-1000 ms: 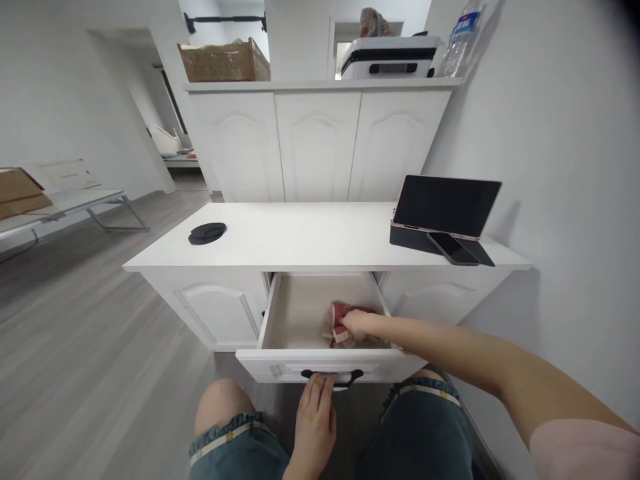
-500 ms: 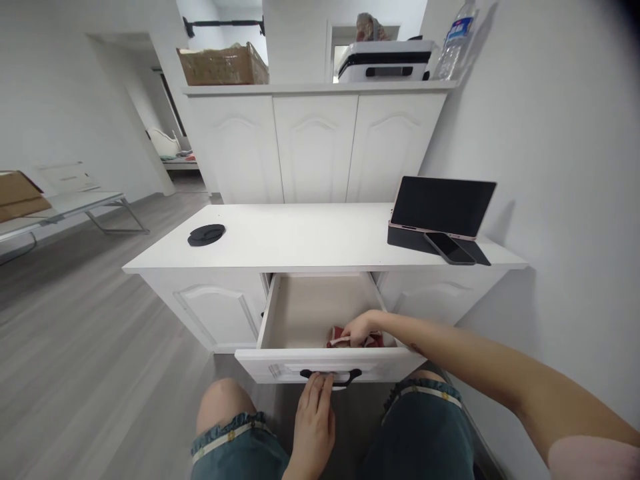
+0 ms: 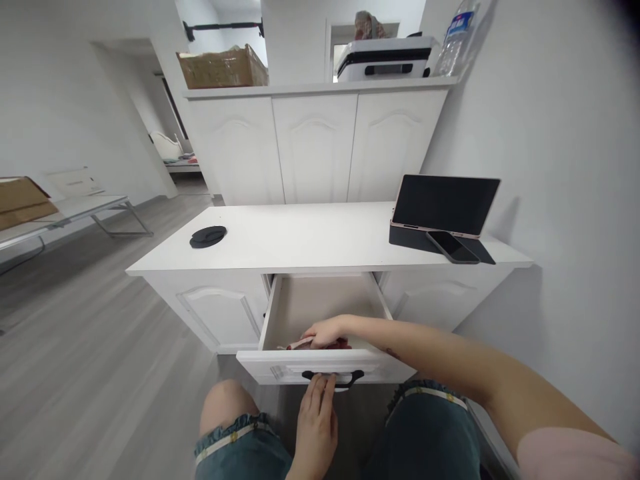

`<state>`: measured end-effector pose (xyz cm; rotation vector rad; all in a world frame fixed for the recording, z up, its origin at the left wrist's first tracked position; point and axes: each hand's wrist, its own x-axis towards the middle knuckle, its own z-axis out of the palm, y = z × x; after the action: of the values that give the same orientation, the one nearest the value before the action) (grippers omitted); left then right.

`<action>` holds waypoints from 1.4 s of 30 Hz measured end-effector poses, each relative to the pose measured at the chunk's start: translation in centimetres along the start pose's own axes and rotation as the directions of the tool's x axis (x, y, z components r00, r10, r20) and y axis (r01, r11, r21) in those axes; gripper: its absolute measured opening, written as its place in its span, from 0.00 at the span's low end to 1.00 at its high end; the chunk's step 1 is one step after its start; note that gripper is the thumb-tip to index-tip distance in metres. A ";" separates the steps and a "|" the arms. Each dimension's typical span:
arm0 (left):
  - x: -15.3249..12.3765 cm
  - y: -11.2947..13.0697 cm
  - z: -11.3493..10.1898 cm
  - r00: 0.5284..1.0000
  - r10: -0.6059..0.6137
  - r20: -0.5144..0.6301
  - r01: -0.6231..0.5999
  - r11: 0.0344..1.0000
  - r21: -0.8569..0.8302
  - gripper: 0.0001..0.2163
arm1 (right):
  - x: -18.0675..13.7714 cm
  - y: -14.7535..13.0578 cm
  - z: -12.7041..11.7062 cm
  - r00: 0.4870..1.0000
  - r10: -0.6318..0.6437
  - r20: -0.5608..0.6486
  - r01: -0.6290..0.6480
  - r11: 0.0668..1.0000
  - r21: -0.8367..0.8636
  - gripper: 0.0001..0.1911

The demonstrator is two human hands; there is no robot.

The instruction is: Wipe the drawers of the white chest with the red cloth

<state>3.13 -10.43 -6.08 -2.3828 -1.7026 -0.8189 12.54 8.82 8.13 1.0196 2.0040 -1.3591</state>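
A white drawer (image 3: pixel 325 299) stands pulled out below the desk top. Inside it, close behind the front panel, my right hand (image 3: pixel 325 330) is closed on a red and white cloth (image 3: pixel 336 345); the panel and the hand hide part of the cloth. My left hand (image 3: pixel 316 417) has its fingers hooked at the black drawer handle (image 3: pixel 350 380) on the outside of the front. My right forearm crosses over the drawer's right side.
On the white desk top (image 3: pixel 300 233) are a flat black round object (image 3: pixel 208 237), a tablet (image 3: pixel 445 203) propped on its cover and a phone (image 3: pixel 453 247). Above, a ledge carries a cardboard box (image 3: pixel 225 68), a white case (image 3: pixel 387 57) and a plastic bottle (image 3: pixel 456 40).
My right hand has moved left inside the drawer, and the cloth has shifted left with it. My left hand stays at the handle. The view has shifted slightly.
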 end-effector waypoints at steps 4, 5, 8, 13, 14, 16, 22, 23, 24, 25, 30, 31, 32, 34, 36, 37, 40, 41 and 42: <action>0.0 0.1 -0.1 1.000 -0.009 0.022 0.009 1.000 0.009 0.32 | -0.1 -1.4 0.1 0.991 -0.117 -0.069 0.119 0.992 0.029 0.23; 0.0 0.1 -0.1 1.000 -0.010 0.027 0.010 1.000 0.009 0.32 | -0.3 -1.6 -0.1 0.984 -0.150 -0.094 0.154 0.987 0.034 0.22; 0.2 -0.1 -0.3 0.998 -0.001 0.056 0.001 1.000 0.003 0.34 | -1.8 -1.7 -1.1 0.936 -0.270 -0.225 0.267 0.963 -0.046 0.24; 0.5 -0.5 -0.7 0.996 0.015 0.090 -0.015 1.000 -0.003 0.35 | -7.6 -1.2 -2.4 0.775 -0.387 -0.499 0.331 0.922 -0.201 0.33; 0.6 -0.6 -0.8 0.996 0.020 0.090 -0.020 1.000 -0.005 0.35 | -9.2 -1.1 -2.3 0.729 -0.394 -0.560 0.330 0.919 -0.217 0.30; 0.6 -0.7 -0.7 0.996 0.030 0.086 -0.030 1.000 -0.005 0.35 | -12.2 -0.8 -1.6 0.638 -0.375 -0.672 0.264 0.927 -0.267 0.25; 1.0 -0.9 -0.1 0.996 0.028 0.088 -0.029 1.000 0.004 0.35 | -18.8 2.2 4.5 0.249 -0.255 -0.934 -0.308 0.894 -0.326 0.26; 1.1 -0.9 -0.1 0.995 0.026 0.092 -0.027 1.000 0.002 0.35 | -19.2 3.2 5.9 0.180 -0.250 -0.951 -0.393 0.868 -0.302 0.27; 1.2 -0.9 0.0 0.995 0.023 0.096 -0.023 1.000 0.001 0.36 | -19.3 4.2 7.3 0.117 -0.248 -0.962 -0.460 0.845 -0.274 0.27; 1.4 -0.9 0.0 0.995 0.018 0.101 -0.018 1.000 0.000 0.36 | -19.1 5.2 8.7 0.062 -0.249 -0.967 -0.506 0.827 -0.245 0.28; 2.3 -1.1 0.0 0.995 0.008 0.101 -0.008 1.000 -0.006 0.35 | -14.9 8.8 14.2 -0.024 -0.153 -0.988 -0.473 0.872 -0.123 0.33; 2.5 -1.2 0.0 0.995 0.008 0.098 -0.007 1.000 -0.009 0.35 | -13.8 8.9 14.8 -0.066 -0.134 -0.989 -0.431 0.898 -0.093 0.34; 2.7 -1.3 0.1 0.996 0.008 0.094 -0.007 1.000 -0.013 0.35 | -12.7 8.7 15.2 -0.111 -0.111 -0.988 -0.381 0.923 -0.061 0.34; 3.1 -1.5 0.1 0.996 0.011 0.090 -0.010 1.000 -0.018 0.35 | -10.7 8.1 15.4 -0.211 -0.054 -0.976 -0.280 0.960 0.007 0.32; 3.5 -1.6 0.1 0.995 0.014 0.095 -0.013 1.000 -0.018 0.36 | -9.1 7.3 15.0 -0.302 0.001 -0.953 -0.189 0.980 0.061 0.30; 3.7 -1.7 0.1 0.995 0.016 0.101 -0.014 1.000 -0.018 0.36 | -8.5 7.1 14.9 -0.342 0.021 -0.940 -0.148 0.986 0.076 0.30; 4.1 -1.9 0.0 0.993 0.020 0.116 -0.017 0.999 -0.031 0.37 | -7.3 6.9 14.8 -0.427 0.037 -0.903 -0.055 0.996 0.066 0.31; 4.2 -2.0 0.1 0.993 0.021 0.119 -0.016 0.999 -0.041 0.37 | -7.0 7.0 15.1 -0.445 0.031 -0.895 -0.038 0.998 0.053 0.32; 4.3 -2.0 0.1 0.993 0.018 0.119 -0.012 0.999 -0.053 0.37 | -6.7 7.2 15.5 -0.454 0.023 -0.891 -0.031 0.999 0.042 0.32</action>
<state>2.39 -6.01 -4.56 -2.5233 -1.7242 -0.7414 22.33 -6.00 3.45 3.0342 2.8096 0.3151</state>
